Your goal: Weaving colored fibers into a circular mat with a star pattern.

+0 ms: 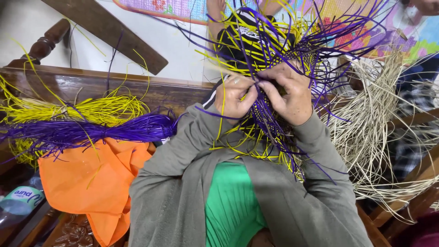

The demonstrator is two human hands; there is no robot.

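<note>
Both hands meet at the middle of a half-woven piece of purple and yellow strips (274, 114), held up in front of the chest. The left hand (234, 95) has thumb and forefinger pinched shut on a strand at the woven edge, with the other fingers curled in behind. The right hand (290, 93) is closed over the weave just beside it, fingers bent down into the strips and knuckles up; exactly which strand it grips is hidden under the fingers. The two hands touch at the fingertips.

From the woven part loose purple and yellow ends fan out upward and to the sides, and more hang down over the grey sleeves (315, 183) and the green top (231, 206) beneath.

To the left, on the dark wooden bench (91, 84), lies a bundle of purple strips (91, 130) running sideways, with a bundle of yellow strips (82, 110) just behind it, touching it. An orange cloth (87, 178) lies under and in front of both bundles, near the bench's front edge. A clear plastic bottle (20, 201) lies at the lower left corner, beside the cloth.

To the right, a heap of pale natural-coloured strips (375, 128) spreads over wooden furniture. At the top, a bright patterned mat (183, 9) covers the floor, well apart from the hands
</note>
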